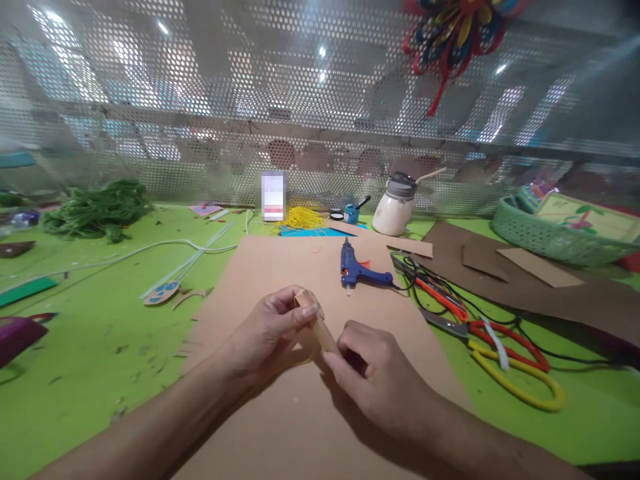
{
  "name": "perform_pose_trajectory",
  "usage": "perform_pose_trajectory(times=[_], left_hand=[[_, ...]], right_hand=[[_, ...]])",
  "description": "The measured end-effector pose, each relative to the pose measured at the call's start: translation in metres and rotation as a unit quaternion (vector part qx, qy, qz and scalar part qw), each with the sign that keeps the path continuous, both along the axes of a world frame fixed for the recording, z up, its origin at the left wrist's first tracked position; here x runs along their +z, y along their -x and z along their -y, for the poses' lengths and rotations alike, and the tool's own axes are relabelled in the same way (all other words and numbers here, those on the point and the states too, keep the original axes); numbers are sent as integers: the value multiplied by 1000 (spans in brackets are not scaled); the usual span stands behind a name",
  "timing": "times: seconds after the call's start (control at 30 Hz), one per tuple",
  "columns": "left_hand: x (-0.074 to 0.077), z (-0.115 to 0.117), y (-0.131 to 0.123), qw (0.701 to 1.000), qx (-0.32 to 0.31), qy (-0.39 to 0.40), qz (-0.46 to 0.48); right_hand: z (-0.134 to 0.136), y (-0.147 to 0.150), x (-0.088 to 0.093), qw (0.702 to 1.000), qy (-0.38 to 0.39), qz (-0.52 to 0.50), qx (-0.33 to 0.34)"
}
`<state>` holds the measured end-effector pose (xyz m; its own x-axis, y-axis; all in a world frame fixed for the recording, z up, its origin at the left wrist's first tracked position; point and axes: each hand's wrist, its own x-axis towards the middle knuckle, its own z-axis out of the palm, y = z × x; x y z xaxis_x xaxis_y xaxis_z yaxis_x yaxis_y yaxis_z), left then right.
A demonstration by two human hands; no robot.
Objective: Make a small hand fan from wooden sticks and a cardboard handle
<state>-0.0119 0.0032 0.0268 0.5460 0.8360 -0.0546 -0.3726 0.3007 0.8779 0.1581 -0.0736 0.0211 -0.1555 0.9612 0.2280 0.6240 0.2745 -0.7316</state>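
Cardboard strip [314, 323]: we'd keep it taut, tbh
Left hand [270, 327]: pinching its top end
Right hand [373, 370]: pinching the bottom

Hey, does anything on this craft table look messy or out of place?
Nothing looks damaged. The glue gun lies on its side on the cardboard sheet, a black cord tangles over the scissors at right, and small scraps litter the green table at left.
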Motion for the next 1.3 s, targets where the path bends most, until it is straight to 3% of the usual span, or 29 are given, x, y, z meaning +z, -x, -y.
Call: perform_pose_trajectory(times=[0.13, 0.23, 0.37, 0.47, 0.67, 0.9, 1.13, 1.3], left_hand=[[5, -6, 8, 998, -24, -48, -33], [11, -12, 16, 983, -56, -132, -117], [18, -15, 18, 930, -28, -277, -238], [19, -13, 16, 894, 15, -358, -268], [17, -4, 9, 837, 39, -476, -267], [10, 6, 7, 804, 51, -492, -330], [10, 17, 6, 773, 17, -526, -355], [10, 20, 2, 786, 22, -510, -347]], right_hand=[[-1, -5, 7, 998, 11, 55, 6], [-1, -12, 17, 992, -24, 126, 5], [-1, -23, 26, 971, -133, 201, 3], [-1, -29, 26, 960, -186, 207, 14], [-2, -32, 25, 963, -195, 182, 33], [0, -24, 40, 967, -172, 171, 72], [-9, -39, 26, 970, -189, 124, 85], [-14, -44, 20, 969, -185, 115, 118]])
